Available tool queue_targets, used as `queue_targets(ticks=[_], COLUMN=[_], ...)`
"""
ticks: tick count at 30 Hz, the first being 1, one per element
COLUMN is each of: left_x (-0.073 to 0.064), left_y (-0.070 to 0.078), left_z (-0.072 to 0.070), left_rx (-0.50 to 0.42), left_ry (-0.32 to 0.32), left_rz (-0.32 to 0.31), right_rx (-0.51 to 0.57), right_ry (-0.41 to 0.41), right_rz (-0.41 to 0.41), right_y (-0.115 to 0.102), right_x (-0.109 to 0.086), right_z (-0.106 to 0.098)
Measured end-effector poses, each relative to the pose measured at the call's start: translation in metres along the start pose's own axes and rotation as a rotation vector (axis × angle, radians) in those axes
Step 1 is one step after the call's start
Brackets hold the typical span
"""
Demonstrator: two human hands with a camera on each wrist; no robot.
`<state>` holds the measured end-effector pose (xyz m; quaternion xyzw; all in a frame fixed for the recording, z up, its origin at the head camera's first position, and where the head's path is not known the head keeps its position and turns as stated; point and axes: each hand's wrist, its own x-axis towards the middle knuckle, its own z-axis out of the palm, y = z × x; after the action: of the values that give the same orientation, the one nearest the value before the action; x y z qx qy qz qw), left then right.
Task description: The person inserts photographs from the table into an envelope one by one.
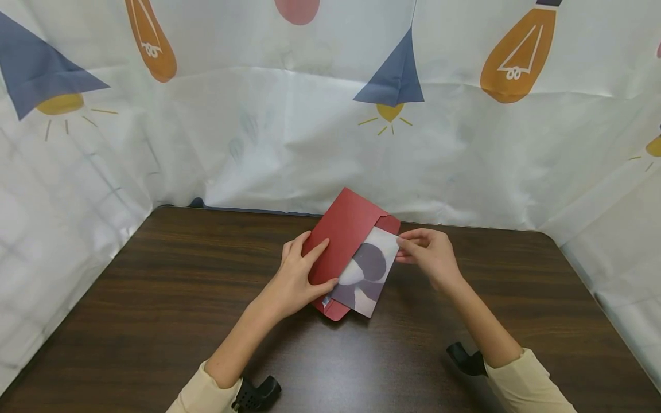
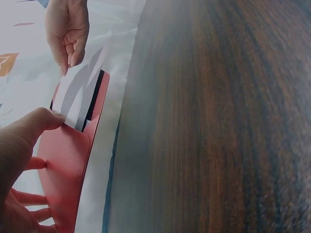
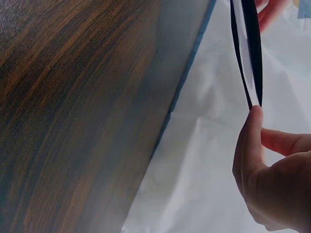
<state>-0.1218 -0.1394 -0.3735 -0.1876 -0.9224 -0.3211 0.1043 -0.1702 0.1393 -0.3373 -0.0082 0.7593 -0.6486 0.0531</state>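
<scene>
A red envelope (image 1: 348,221) is held at a slant over the table, its open side facing right. Partly out of that opening is a white card (image 1: 373,265) printed with grey-purple shapes. My left hand (image 1: 291,281) grips the envelope from the left; its fingers spread on the red face and its thumb (image 2: 41,119) lies at the opening, against the card. At the card's upper right edge, my right hand (image 1: 431,258) pinches it between thumb and fingertips. The right wrist view shows the envelope edge-on, its dark inside visible around the pale card.
The dark wood-grain table (image 1: 155,298) extends on both sides of the hands. Behind it hangs a white curtain (image 1: 232,143) with lamp and bulb prints, close to the envelope's top. Black wrist cameras (image 1: 260,393) sit at both cream sleeves.
</scene>
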Motion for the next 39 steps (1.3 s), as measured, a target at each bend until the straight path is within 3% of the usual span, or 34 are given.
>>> queue_targets(ticks=[39], left_x=[0.0004], left_y=[-0.0004], left_z=[-0.0012], left_rx=[0.006], left_ry=[-0.004], left_rz=[0.007], right_rx=[-0.025], right_ry=[-0.007], right_rz=[-0.032], right_y=[0.0019], right_x=[-0.0092], right_z=[0.0051])
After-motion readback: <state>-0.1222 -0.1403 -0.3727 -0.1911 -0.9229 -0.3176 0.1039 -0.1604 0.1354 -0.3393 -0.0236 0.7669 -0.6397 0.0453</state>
